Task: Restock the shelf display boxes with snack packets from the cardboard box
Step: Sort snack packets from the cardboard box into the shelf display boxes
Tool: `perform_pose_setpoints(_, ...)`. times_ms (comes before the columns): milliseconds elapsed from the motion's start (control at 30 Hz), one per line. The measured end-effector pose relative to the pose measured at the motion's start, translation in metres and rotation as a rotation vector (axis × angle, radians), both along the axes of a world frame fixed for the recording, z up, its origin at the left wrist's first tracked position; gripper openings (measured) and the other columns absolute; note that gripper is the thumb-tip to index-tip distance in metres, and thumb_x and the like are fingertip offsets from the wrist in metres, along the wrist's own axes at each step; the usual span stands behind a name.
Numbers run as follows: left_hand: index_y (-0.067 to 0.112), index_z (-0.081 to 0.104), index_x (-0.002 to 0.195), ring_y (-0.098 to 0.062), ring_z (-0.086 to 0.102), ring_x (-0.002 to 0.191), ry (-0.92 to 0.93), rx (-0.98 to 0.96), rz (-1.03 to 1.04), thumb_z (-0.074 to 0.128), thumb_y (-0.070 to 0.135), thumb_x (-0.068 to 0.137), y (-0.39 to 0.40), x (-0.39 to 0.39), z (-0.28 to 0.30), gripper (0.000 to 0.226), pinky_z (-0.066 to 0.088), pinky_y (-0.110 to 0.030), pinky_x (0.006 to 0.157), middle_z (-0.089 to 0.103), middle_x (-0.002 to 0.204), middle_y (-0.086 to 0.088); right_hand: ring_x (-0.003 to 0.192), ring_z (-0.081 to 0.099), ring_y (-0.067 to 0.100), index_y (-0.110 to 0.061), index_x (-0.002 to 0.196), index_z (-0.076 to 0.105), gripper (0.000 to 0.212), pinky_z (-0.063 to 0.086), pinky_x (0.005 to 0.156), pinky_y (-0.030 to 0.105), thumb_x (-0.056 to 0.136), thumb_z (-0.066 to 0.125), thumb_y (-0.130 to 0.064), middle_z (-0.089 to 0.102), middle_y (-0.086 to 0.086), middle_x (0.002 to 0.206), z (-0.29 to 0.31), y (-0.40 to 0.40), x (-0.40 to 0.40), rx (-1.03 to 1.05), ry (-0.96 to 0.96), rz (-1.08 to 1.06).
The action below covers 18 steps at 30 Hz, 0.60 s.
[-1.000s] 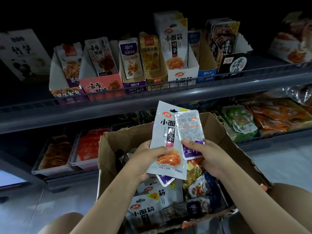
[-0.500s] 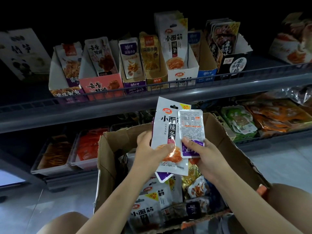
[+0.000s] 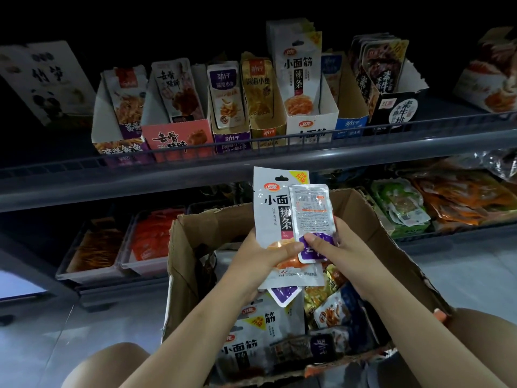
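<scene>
Shelving (image 3: 251,175) fills the upper half of our view, grey and dim, with a wire front rail on the upper level. Behind that rail we see a row of display boxes (image 3: 312,127) side by side, each holding upright snack packets; the white one near the middle carries the same black lettering as the packet in our hands. On the lower level sit clear trays (image 3: 92,264) of orange snacks on the left and loose green and orange bags (image 3: 402,208) on the right.

Below the shelving, between our knees, stands the open cardboard box (image 3: 190,247), its flaps torn and raised, with mixed packets lying inside in a loose heap.

Above the box we hold up two packets. Our left hand (image 3: 260,261) grips the large white packet (image 3: 275,217) upright, thumb laid across its orange lower part; a purple corner of another packet pokes out below it. Our right hand (image 3: 335,247) pinches the small clear-and-purple packet (image 3: 313,219) by its lower end, back label facing us, overlapping the white packet's right edge.
</scene>
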State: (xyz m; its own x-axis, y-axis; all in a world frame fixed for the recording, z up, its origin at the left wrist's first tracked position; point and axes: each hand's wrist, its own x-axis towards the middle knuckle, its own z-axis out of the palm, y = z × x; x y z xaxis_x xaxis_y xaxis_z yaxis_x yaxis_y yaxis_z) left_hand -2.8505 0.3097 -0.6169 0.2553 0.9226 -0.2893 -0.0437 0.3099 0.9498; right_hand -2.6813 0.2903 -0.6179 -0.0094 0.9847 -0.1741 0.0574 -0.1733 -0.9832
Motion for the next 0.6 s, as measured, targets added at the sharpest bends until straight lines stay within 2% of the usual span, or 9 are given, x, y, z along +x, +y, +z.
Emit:
perform_pose_setpoints(67,0.019,0.054,0.127,-0.015,0.068,0.102,0.088,0.053,0.026,0.085,0.015,0.069,-0.002,0.001,-0.002,0.066,0.055,-0.037,0.092,0.071,0.114,0.001,0.097,0.069,0.012,-0.019,0.122,0.054,0.056,0.056,0.08,0.026,0.07,0.071,-0.031,0.071,-0.001,0.108,0.002,0.0,0.003,-0.002,0.025,0.006)
perform_pose_setpoints(167,0.032,0.042,0.128,0.005,0.062,0.099,0.206,0.231,0.119,0.087,0.019,0.069,-0.009,0.001,0.004,0.075,0.053,-0.015,0.079,0.064,0.113,0.018,0.097,0.069,0.015,-0.019,0.12,0.057,0.053,0.056,0.078,0.026,0.07,0.071,-0.026,0.073,-0.002,0.105,-0.001,-0.003,0.001,0.002,0.078,0.0)
perform_pose_setpoints(267,0.049,0.011,0.138,0.028,0.05,0.095,0.229,0.386,0.117,0.08,0.017,0.078,-0.014,-0.002,0.011,0.098,0.043,0.0,0.073,0.047,0.109,0.042,0.102,0.067,0.015,-0.022,0.124,0.055,0.056,0.054,0.083,0.031,0.07,0.07,-0.03,0.07,-0.001,0.113,-0.005,-0.007,-0.007,0.032,0.122,-0.06)
perform_pose_setpoints(333,0.049,0.006,0.143,0.026,0.048,0.105,0.26,0.449,0.066,0.078,0.02,0.081,-0.015,-0.005,0.012,0.1,0.041,0.0,0.078,0.043,0.116,0.043,0.103,0.066,0.011,-0.027,0.125,0.051,0.056,0.053,0.085,0.03,0.072,0.067,-0.035,0.068,-0.004,0.116,-0.004,-0.007,-0.012,0.064,0.083,-0.077)
perform_pose_setpoints(400,0.043,0.008,0.15,0.015,0.048,0.118,0.257,0.459,0.02,0.08,0.024,0.078,-0.013,-0.006,0.011,0.103,0.044,-0.007,0.088,0.043,0.125,0.04,0.105,0.064,0.007,-0.031,0.13,0.043,0.06,0.052,0.089,0.031,0.074,0.063,-0.039,0.065,-0.008,0.119,-0.002,-0.007,-0.015,0.085,0.029,-0.059)
perform_pose_setpoints(467,0.037,0.01,0.152,0.018,0.046,0.117,0.236,0.467,0.003,0.082,0.022,0.076,-0.013,-0.009,0.011,0.106,0.045,-0.009,0.09,0.042,0.124,0.042,0.107,0.062,0.003,-0.032,0.135,0.036,0.064,0.05,0.093,0.031,0.077,0.058,-0.044,0.062,-0.013,0.121,0.003,-0.009,-0.015,0.084,-0.028,-0.009)
perform_pose_setpoints(533,0.035,0.012,0.152,0.025,0.043,0.113,0.225,0.467,0.015,0.082,0.021,0.075,-0.012,-0.012,0.012,0.105,0.044,-0.004,0.086,0.043,0.126,0.038,0.106,0.062,0.0,-0.034,0.134,0.038,0.062,0.05,0.091,0.026,0.076,0.057,-0.047,0.062,-0.016,0.12,0.01,-0.01,-0.013,0.041,-0.04,0.041)
perform_pose_setpoints(600,0.039,0.015,0.151,0.016,0.046,0.119,0.176,0.431,0.029,0.083,0.021,0.073,-0.01,-0.016,0.011,0.105,0.047,-0.008,0.087,0.046,0.137,0.024,0.1,0.067,0.006,-0.031,0.129,0.047,0.062,0.052,0.085,0.027,0.071,0.063,-0.049,0.066,-0.01,0.116,0.02,-0.006,-0.008,-0.024,0.003,-0.007)
